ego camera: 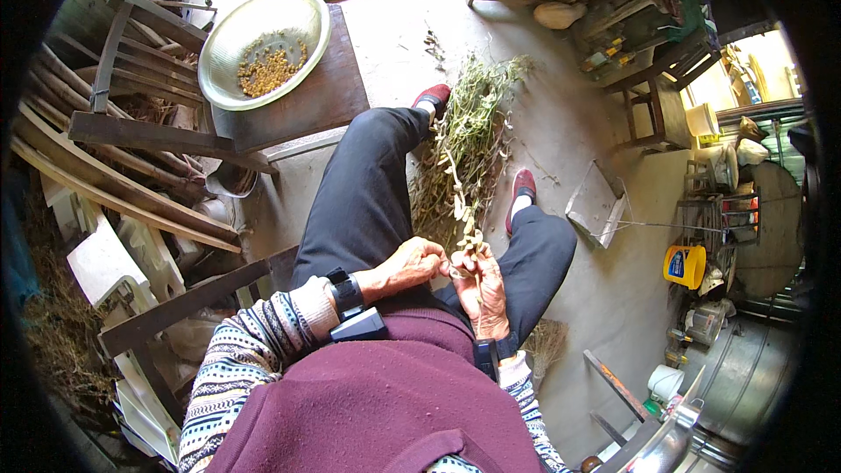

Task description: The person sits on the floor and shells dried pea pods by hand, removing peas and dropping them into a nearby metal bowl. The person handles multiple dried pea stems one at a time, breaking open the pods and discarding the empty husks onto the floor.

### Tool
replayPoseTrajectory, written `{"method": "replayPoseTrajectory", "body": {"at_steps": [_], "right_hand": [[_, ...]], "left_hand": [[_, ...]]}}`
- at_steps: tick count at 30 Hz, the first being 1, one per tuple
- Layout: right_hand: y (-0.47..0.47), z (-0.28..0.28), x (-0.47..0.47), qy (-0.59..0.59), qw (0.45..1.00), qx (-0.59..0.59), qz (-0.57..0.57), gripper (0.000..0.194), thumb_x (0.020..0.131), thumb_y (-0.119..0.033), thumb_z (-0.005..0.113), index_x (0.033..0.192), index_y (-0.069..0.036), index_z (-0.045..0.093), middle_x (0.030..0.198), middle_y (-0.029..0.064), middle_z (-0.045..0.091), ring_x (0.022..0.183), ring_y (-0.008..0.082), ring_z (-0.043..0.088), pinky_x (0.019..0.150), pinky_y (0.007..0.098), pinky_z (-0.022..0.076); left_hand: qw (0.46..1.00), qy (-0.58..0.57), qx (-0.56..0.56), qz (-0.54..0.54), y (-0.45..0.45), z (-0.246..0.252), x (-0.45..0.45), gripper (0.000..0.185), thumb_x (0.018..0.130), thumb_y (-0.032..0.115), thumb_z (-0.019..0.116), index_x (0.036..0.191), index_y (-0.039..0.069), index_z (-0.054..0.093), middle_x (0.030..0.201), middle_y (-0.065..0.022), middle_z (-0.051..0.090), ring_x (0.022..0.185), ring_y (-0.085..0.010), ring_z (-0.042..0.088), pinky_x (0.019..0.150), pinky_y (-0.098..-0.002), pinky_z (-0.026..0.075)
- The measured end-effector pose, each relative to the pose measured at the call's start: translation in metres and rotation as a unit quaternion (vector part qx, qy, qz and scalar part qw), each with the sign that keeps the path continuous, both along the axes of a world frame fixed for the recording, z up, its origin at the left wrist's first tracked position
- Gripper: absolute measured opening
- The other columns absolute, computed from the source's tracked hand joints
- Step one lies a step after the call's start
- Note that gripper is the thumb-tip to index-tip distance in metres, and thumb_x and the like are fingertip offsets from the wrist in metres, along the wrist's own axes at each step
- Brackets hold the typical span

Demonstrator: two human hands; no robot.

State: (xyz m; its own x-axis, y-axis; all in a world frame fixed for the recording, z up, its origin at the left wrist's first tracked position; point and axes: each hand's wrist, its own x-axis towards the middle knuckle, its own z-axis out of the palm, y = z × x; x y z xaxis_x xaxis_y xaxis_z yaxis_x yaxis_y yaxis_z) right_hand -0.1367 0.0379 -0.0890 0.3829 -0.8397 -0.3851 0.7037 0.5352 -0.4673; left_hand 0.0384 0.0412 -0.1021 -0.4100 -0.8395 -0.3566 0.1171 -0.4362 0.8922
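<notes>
My right hand (pixel 485 292) grips a dried bean stalk (pixel 458 187) hung with pale pods, its bare lower end lying along my palm. The stalk's podded part extends away over the floor pile. Close beside it, my left hand (pixel 414 267) has thumb and fingers pinched on a dry pod (pixel 460 272) at the right hand's fingertips; the fingers partly cover that pod. A heap of dried bean plants (pixel 479 118) lies on the floor between my feet. Yellow-brown beans (pixel 271 72) rest in a pale green plastic basin (pixel 220 89) at the upper left.
The basin stands on a dark wooden chair seat (pixel 295 121). A dustpan with a long thin handle (pixel 594 207) lies right of my foot. Farther right are a yellow bucket (pixel 684 266), wooden stools (pixel 663 112) and a metal drum (pixel 749 368). A broom head (pixel 547 345) lies beside my right leg.
</notes>
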Motion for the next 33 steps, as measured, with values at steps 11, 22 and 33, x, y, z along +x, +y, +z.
{"method": "replayPoseTrajectory", "body": {"at_steps": [11, 22, 33], "right_hand": [[-0.001, 0.006, 0.002, 0.190, 0.976, -0.085, 0.061, 0.013, 0.093, -0.010, 0.053, 0.102, -0.007, 0.044, 0.093, 0.0056, 0.057, 0.075, 0.0130, 0.057, 0.076, 0.0271, 0.0502], [-0.003, 0.016, 0.007, 0.086, 0.995, 0.018, 0.038, 0.018, 0.096, -0.019, 0.052, 0.108, -0.006, 0.051, 0.085, 0.0014, 0.053, 0.077, 0.0143, 0.055, 0.083, 0.0399, 0.0504], [-0.007, 0.000, -0.011, -0.125, 0.979, 0.109, 0.117, 0.024, 0.094, -0.028, 0.055, 0.103, -0.005, 0.056, 0.066, -0.0036, 0.040, 0.058, 0.0099, 0.039, 0.074, 0.0347, 0.0442]], "left_hand": [[0.995, 0.076, 0.014, 0.064, -0.003, -0.001, -0.002, 0.022, 0.085, 0.022, 0.071, 0.084, 0.002, 0.062, 0.078, -0.0004, 0.063, 0.073, -0.0067, 0.056, 0.063, -0.0225, 0.045], [0.976, 0.145, 0.105, 0.123, -0.004, 0.011, 0.001, 0.016, 0.088, 0.018, 0.066, 0.093, 0.003, 0.065, 0.078, 0.0018, 0.063, 0.067, -0.0049, 0.052, 0.059, -0.0199, 0.041], [0.980, 0.160, 0.094, 0.076, -0.003, 0.012, 0.012, 0.013, 0.090, 0.020, 0.063, 0.093, 0.007, 0.063, 0.075, 0.0060, 0.058, 0.064, -0.0021, 0.047, 0.058, -0.0168, 0.037]]}}
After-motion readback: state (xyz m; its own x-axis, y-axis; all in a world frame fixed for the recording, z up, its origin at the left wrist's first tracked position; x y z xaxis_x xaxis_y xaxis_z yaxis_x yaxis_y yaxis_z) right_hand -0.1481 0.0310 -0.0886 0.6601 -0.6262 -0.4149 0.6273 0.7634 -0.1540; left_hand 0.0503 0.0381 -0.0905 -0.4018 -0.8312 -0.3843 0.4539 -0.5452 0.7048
